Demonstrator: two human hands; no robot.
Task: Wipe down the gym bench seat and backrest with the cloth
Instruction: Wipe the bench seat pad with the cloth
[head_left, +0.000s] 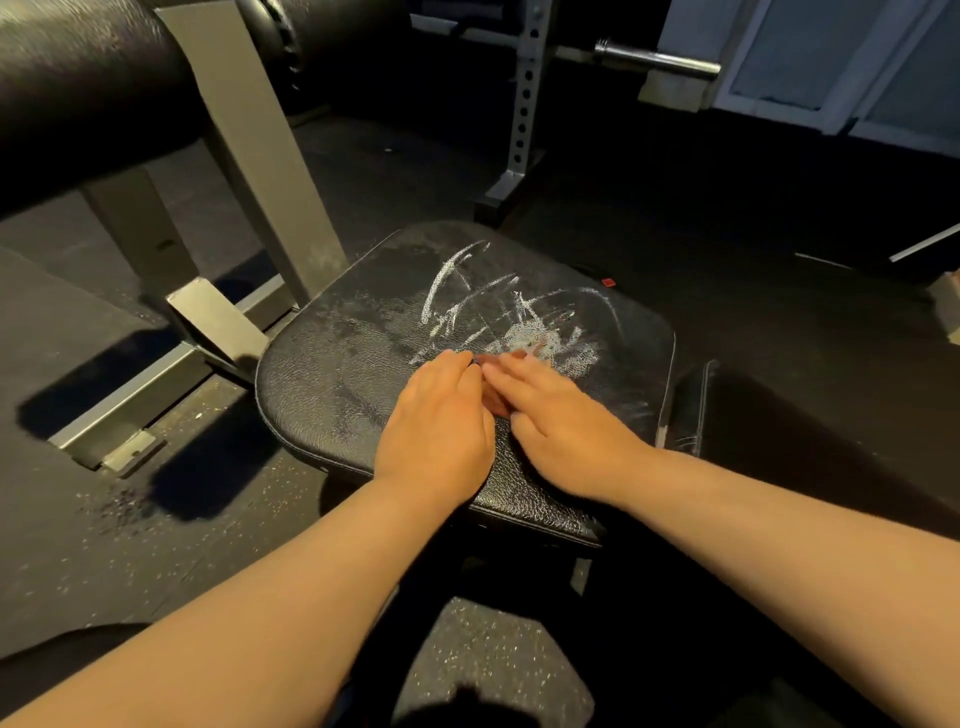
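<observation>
Though beside frame (270, 171) — white-smeared seat (332, 374)

Far half of seat (363, 312) lies open; steel frame (260, 171) flanks left.

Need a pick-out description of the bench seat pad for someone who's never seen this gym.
Start at the slanted grey steel upright on the left; right of its foot lies a black, rounded-square seat pad under the left hand and right hand. Unlike the darker pad beside it on the right, its surface is smeared with white streaks.
</observation>
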